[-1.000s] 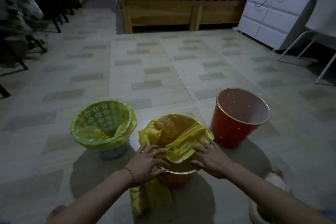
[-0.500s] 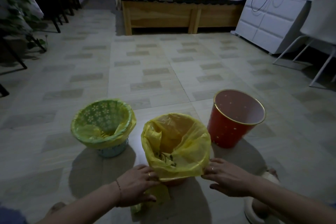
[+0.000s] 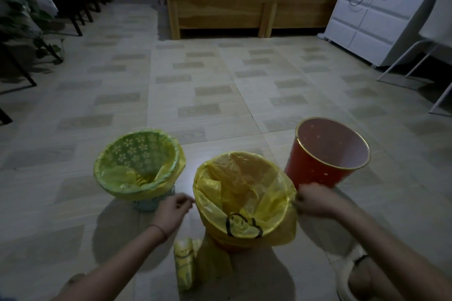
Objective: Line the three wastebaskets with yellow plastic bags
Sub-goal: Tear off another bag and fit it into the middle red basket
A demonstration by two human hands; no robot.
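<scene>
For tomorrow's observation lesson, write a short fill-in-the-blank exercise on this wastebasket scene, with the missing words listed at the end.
1. The wastebasket that has no bag yet is ____ in colour.
2. The bag in the middle wastebasket is ____ in colour.
3. The left wastebasket shows a pattern of ____ through its liner.
4. The roll of spare bags lies on the ____, between the person's arms.

Missing words: red; yellow; flowers; floor

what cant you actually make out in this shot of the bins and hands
Head view only:
- Left hand and right hand: motion-blurred, so the grip on the yellow bag is unclear.
- Middle wastebasket: almost wholly covered by that bag.
- Left wastebasket: only its base shows under its liner.
- Roll of bags: dim light hides how many remain.
- Red wastebasket: near lower part hidden behind the right hand.
</scene>
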